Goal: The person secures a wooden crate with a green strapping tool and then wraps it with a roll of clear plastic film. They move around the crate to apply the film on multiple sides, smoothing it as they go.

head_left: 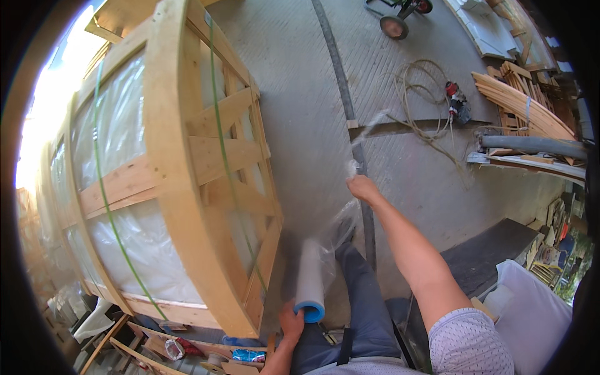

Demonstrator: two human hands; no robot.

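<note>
My left hand (292, 322) is closed on the near end of a roll of clear stretch film (310, 272), with fingers at its blue core (319, 312). My right arm reaches forward, and its hand (362, 187) is closed on the loose end of the film (354, 169). A thin sheet hangs slack between that hand and the roll. Just left of the roll stands a large wooden crate (169, 156), its contents wrapped in plastic. Green straps (220, 125) run round the crate; neither hand touches it.
A coiled hose (406, 94) and a red power tool (455, 97) lie on the concrete floor ahead right. Timber strips (525, 106) and a grey pipe (531, 145) are at the right. A wheeled cart (395, 26) stands far ahead. A white-covered container (531, 312) is near right.
</note>
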